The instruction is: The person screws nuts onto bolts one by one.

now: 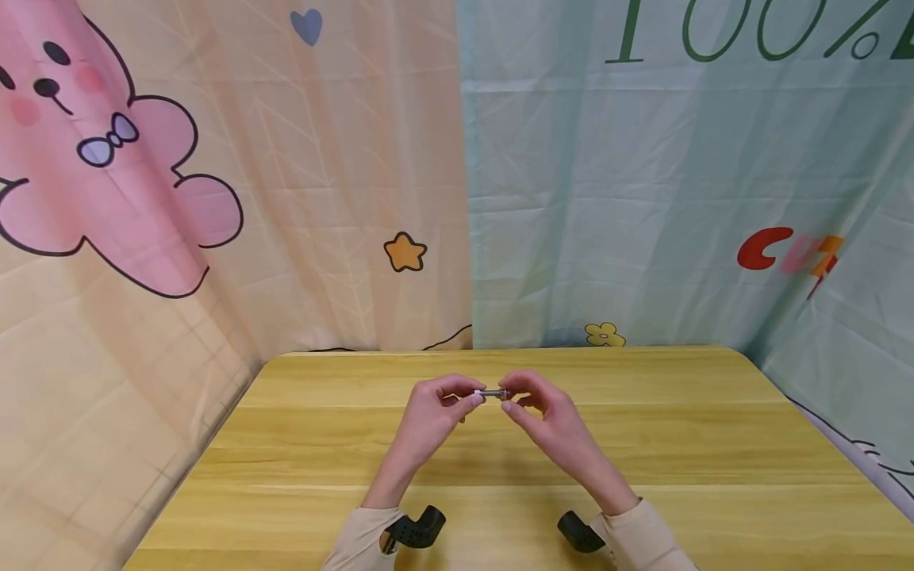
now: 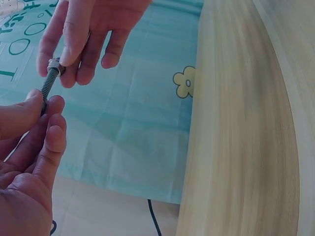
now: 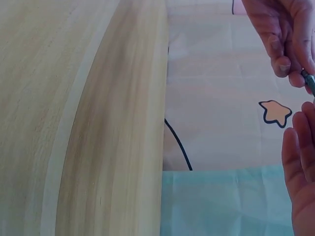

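Observation:
A small grey threaded bolt [image 1: 491, 393] is held level above the table between my two hands. My left hand [image 1: 437, 408] pinches one end of it between thumb and fingers. At the other end, my right hand [image 1: 546, 408] has thumb and index finger on a metal nut [image 2: 54, 65] around the bolt. The ridged shank [image 2: 49, 82] shows between the two hands in the left wrist view. The left fingertips hide the end they grip. Only a short piece of the bolt [image 3: 308, 78] appears at the right edge of the right wrist view.
A light wood-grain table [image 1: 321, 476] lies beneath both hands. Printed curtains hang behind and beside it, peach on the left [image 1: 343, 198] and pale green on the right [image 1: 607, 182]. Black wrist devices [image 1: 421, 527] sit at the cuffs of both beige sleeves.

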Demonstrator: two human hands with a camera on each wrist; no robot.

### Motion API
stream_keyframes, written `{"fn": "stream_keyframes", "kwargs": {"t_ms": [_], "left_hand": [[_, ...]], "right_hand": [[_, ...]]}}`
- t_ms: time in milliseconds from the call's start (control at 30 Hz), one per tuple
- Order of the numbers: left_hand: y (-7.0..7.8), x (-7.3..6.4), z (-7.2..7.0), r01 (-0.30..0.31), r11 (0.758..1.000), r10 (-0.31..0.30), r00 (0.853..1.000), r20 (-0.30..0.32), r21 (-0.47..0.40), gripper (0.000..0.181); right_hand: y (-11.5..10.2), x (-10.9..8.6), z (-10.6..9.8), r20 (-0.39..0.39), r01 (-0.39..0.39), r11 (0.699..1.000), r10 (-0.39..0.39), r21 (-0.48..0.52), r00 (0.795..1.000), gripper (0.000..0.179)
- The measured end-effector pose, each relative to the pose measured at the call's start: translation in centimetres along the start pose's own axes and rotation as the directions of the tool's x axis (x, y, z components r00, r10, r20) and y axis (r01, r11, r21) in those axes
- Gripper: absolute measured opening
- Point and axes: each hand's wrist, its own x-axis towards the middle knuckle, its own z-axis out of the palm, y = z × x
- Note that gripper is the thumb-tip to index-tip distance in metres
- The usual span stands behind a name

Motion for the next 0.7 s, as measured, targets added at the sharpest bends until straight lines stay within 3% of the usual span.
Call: {"fn": "stream_keyframes", "kwargs": {"t_ms": [300,500,567,700], "left_hand": [[-0.11,-0.07,0.18,0.006,1.0,-0.006,1.0,0.013,-0.017,0.012],[-0.05,-0.04,0.3,0.0,1.0,0.0,1.0,0.02,-0.001,0.012],[-0.02,-0.01,0.25,-0.005,1.0,0.005,1.0,0.017,-0.001,0.012],[-0.02,-0.01,0.1,-0.002,1.0,0.002,1.0,0.009,-0.007,0.012]], "right_hand": [[-0.47,-0.17,-0.03,0.006,-0.111,0.994,0.112,-0.009,0.994,0.011],[-0.41,-0.2,0.01,-0.011,-0.193,0.981,0.192,-0.031,0.981,0.025],[-0.37,-0.13,-0.01,-0.015,-0.183,0.982,0.183,-0.034,0.983,0.024],[-0.75,-0.08,-0.13,0.001,-0.088,0.995,0.089,-0.048,0.996,0.024]]}}
